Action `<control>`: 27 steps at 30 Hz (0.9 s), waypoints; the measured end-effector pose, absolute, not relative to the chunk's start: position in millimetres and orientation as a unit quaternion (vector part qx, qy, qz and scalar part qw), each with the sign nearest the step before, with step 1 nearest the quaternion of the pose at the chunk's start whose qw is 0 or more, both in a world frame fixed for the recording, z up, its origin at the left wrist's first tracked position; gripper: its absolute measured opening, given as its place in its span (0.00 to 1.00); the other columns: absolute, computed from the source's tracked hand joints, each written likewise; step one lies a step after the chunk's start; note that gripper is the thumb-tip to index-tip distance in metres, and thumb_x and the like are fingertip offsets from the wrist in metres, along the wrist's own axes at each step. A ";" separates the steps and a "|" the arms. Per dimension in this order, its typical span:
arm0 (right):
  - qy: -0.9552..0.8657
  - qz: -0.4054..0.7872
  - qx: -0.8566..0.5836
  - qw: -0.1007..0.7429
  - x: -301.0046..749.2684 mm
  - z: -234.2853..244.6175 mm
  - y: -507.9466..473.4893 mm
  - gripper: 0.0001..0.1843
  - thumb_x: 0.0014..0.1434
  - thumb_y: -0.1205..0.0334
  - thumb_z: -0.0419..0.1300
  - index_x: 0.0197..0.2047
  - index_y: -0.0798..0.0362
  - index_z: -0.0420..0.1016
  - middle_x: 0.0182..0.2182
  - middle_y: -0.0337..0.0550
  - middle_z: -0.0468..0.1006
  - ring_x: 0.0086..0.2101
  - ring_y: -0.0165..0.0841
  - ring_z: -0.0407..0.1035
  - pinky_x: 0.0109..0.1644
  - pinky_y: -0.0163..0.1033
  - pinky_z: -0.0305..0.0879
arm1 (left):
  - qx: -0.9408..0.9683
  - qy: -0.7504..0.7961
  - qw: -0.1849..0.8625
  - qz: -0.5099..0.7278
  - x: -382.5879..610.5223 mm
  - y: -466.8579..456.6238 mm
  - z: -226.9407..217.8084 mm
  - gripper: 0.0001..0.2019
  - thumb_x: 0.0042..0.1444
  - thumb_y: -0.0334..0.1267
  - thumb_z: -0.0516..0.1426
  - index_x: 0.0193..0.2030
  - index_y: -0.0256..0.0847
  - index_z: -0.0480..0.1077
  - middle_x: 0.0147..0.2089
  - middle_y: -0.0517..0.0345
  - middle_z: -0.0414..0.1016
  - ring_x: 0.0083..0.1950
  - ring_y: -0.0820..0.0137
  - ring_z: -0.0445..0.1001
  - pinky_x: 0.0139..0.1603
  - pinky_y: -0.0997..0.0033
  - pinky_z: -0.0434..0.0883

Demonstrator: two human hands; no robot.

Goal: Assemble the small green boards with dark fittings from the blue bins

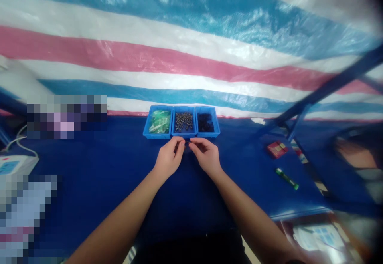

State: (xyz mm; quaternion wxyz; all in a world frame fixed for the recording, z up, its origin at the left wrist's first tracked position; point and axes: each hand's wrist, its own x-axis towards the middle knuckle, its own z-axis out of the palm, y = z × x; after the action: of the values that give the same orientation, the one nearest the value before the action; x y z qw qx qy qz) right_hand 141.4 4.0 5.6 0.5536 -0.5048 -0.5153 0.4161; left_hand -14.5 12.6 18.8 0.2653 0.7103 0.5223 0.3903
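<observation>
My left hand is closed in a pinch, thumb against fingers, just in front of the blue bins. Facing it, my right hand pinches in the same way, its fingertips almost meeting the left ones. Between them shows a tiny dark part, too small to name. Beyond the hands stand three blue bins in a row. The left bin holds green and clear plastic pieces. Small shiny metal parts lie in the middle bin. Small black parts fill the right bin.
On the dark blue tabletop, a red box and a green tube-like object lie to the right. A white device with a cable is at left. Behind hangs a striped sheet; a blue bar slants at right.
</observation>
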 end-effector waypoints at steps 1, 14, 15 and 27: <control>-0.512 0.416 -0.505 0.557 141.4 5.2 4.3 0.12 0.55 0.54 0.65 0.42 0.49 0.80 0.39 0.43 0.81 0.39 0.37 0.76 0.49 0.45 0.73 | 0.705 0.522 0.265 0.400 -13.9 12.5 18.0 0.10 0.64 0.43 0.50 0.45 0.42 0.68 0.36 0.58 0.77 0.35 0.71 0.75 0.38 0.73 0.69; -0.506 0.416 -0.501 0.566 143.8 5.1 5.5 0.12 0.54 0.55 0.66 0.41 0.49 0.80 0.39 0.43 0.82 0.38 0.38 0.76 0.48 0.46 0.73 | 0.704 0.504 0.259 0.428 -13.1 11.8 16.3 0.10 0.61 0.42 0.54 0.44 0.42 0.72 0.39 0.56 0.78 0.34 0.72 0.74 0.38 0.74 0.70; -0.509 0.415 -0.501 0.564 143.9 5.6 5.4 0.12 0.54 0.56 0.66 0.41 0.49 0.80 0.38 0.43 0.82 0.38 0.38 0.76 0.48 0.46 0.73 | 0.705 0.501 0.258 0.429 -13.1 11.6 16.5 0.10 0.61 0.42 0.54 0.44 0.42 0.72 0.39 0.56 0.78 0.34 0.72 0.74 0.38 0.74 0.70; -0.514 0.416 -0.497 0.562 143.7 7.4 3.3 0.12 0.55 0.56 0.65 0.42 0.50 0.80 0.37 0.43 0.81 0.37 0.37 0.76 0.46 0.43 0.74 | 0.720 0.499 0.247 0.415 -13.9 10.1 20.9 0.09 0.63 0.42 0.53 0.39 0.41 0.72 0.36 0.59 0.77 0.35 0.73 0.74 0.39 0.75 0.69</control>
State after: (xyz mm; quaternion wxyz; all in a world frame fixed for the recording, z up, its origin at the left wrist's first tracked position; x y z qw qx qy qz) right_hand 143.7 3.3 7.4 0.5623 -0.4971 -0.5137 0.4157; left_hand -13.9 10.1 20.9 0.2473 0.7197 0.4985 0.4151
